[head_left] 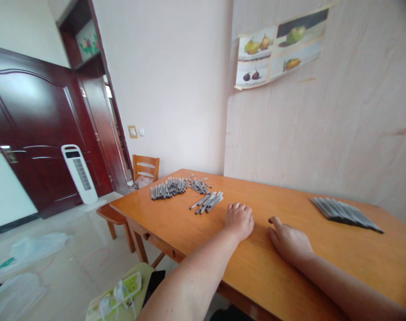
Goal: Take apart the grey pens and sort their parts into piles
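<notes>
My left hand (239,220) rests palm down on the wooden table, its fingers bent and slightly apart. Nothing shows in it. Just beyond, to its left, lies a small group of grey pens (208,203) with dark ends. My right hand (292,243) is turned partly on its side over the table, with the thumb and a finger apart and no object between them. A gap separates the two hands. Farther right, a row of similar pens (345,214) lies side by side, away from my right hand.
A larger pile of pens (169,188) and a loose bunch of pens (199,185) lie toward the table's (256,191) far left. Beyond that end stands a wooden chair (146,167). A power strip (131,285) sits on a stool below the near left edge.
</notes>
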{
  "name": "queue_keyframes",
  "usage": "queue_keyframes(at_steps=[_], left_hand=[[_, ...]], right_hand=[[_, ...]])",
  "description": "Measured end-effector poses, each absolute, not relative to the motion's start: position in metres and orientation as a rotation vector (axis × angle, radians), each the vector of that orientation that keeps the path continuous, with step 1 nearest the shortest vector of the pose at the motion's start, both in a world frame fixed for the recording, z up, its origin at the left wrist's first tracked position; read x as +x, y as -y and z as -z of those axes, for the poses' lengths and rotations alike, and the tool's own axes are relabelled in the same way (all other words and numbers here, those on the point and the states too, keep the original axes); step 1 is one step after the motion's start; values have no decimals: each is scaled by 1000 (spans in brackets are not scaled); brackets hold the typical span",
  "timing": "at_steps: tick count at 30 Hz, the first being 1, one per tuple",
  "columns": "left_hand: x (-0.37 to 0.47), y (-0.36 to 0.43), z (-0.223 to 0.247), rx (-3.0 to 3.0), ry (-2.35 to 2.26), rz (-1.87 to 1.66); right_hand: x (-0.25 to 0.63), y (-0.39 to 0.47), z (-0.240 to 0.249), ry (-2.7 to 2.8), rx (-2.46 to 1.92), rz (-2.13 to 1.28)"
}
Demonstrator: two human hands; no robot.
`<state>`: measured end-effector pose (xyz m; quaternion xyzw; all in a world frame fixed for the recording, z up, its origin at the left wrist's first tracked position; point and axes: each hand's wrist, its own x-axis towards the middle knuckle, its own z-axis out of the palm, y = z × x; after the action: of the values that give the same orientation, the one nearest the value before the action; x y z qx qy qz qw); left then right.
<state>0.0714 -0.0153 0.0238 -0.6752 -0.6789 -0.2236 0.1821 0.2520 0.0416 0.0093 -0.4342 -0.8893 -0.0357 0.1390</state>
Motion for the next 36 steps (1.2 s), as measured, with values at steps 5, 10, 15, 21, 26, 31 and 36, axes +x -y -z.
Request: queue_keyframes(at_steps=[5, 10, 15, 21, 26, 31, 36], left_hand=[[71, 13, -22, -1917, 1892, 651], [70, 12, -20, -1920, 1895, 662], [68, 10, -20, -1921, 1930, 722], [58, 4, -15, -1828, 2063, 964], [47, -2, -27, -1667, 2144, 1038], [22, -11, -59, -1495, 2280, 911], [-5, -7, -61, -1314, 2413, 699]], right_hand=[[241, -58, -14, 2510, -1414, -36], [229, -75, -15, 2400, -1528, -184], [230, -74, -14, 2385, -1486, -237], [235, -74, -14, 2368, -1455, -285], [234, -76, -16, 2361, -1456, -315], [234, -74, -18, 2367, -1416, -324], [235, -74, -19, 2346, -1417, -345]])
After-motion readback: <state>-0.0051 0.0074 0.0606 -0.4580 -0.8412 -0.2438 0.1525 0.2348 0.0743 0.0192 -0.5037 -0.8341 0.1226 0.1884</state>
